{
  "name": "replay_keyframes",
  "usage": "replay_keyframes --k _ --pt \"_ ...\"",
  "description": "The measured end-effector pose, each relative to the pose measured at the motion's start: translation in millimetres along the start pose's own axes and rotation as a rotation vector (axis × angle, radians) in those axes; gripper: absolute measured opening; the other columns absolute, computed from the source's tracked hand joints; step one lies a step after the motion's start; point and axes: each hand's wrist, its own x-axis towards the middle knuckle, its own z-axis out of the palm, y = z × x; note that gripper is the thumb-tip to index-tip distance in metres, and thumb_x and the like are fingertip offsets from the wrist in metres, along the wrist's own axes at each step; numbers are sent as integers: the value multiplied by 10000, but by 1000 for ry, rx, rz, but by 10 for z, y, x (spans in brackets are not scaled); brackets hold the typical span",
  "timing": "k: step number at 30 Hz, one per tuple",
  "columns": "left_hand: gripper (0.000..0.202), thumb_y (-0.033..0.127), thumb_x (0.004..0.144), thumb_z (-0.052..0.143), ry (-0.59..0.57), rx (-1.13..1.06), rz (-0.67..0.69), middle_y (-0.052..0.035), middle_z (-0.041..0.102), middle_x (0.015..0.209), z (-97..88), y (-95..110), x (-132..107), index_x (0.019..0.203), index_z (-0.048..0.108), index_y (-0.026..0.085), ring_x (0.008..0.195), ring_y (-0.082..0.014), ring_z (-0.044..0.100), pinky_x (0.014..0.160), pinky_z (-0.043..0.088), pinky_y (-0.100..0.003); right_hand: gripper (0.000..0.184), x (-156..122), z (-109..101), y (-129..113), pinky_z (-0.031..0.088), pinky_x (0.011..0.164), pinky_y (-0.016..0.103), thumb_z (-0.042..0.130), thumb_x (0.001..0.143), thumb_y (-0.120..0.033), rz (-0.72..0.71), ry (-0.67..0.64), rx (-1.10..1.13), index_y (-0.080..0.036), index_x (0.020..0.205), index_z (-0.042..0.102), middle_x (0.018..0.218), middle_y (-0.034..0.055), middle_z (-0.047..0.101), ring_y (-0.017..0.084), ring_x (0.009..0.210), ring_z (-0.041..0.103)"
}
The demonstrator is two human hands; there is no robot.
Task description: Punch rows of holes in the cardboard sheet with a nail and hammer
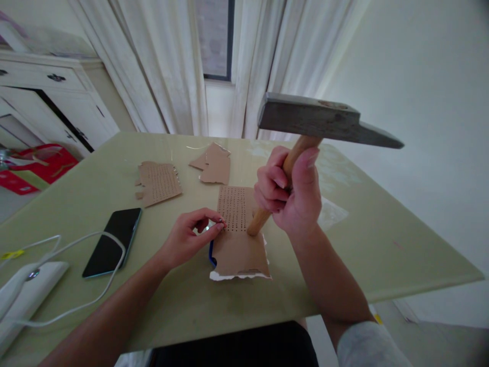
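Note:
My right hand (296, 196) is wrapped round the wooden handle of a hammer (311, 118), raised over the table with its steel head up and its narrow end to the right. Below it lies a piece of brown cardboard (240, 252) with rows of small punched holes in its upper part and a torn near edge. My left hand (187, 237) rests at the cardboard's left side, thumb and fingertips pinched together by the lowest row of holes. Something small glints between them, too small to name. A blue edge (211, 254) shows from under the cardboard.
Another punched cardboard piece (159, 182) and a torn cardboard scrap (217, 164) lie farther back on the table (382, 244). At left are a phone (113, 242), a white cable (82, 308) and a white power strip (38, 285). Clear plastic (332, 213) lies behind my right arm.

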Motion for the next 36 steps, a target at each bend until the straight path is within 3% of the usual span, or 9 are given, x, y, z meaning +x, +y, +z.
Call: replay_keyframes --k 9,18,28,36 --pt "167 351 938 748 5 0 13 17 650 609 -27 3 -1 934 822 201 532 -102 424 502 340 -238 669 -15 24 -27 96 384 289 736 804 -864 25 22 -17 -268 687 455 542 -100 231 99 439 113" --pt "199 366 967 726 -35 -18 -11 -32 746 746 -11 -21 -31 965 827 194 589 -120 502 539 398 -249 621 -33 38 -46 137 386 276 802 793 -801 45 13 41 -264 687 510 543 -90 274 109 442 165" --pt "229 405 963 733 -43 -68 -20 -58 767 804 26 -48 -30 947 823 195 634 -147 588 561 451 -269 628 -45 52 -27 163 399 282 750 820 -830 33 -31 12 -266 690 505 538 -91 283 115 437 189" --pt "215 375 985 707 -57 -37 16 -57 771 799 22 -44 -22 949 817 195 659 -157 624 598 475 -273 578 -63 -12 -120 130 381 285 708 918 -755 18 -15 -17 -255 708 510 557 -84 284 104 428 157"
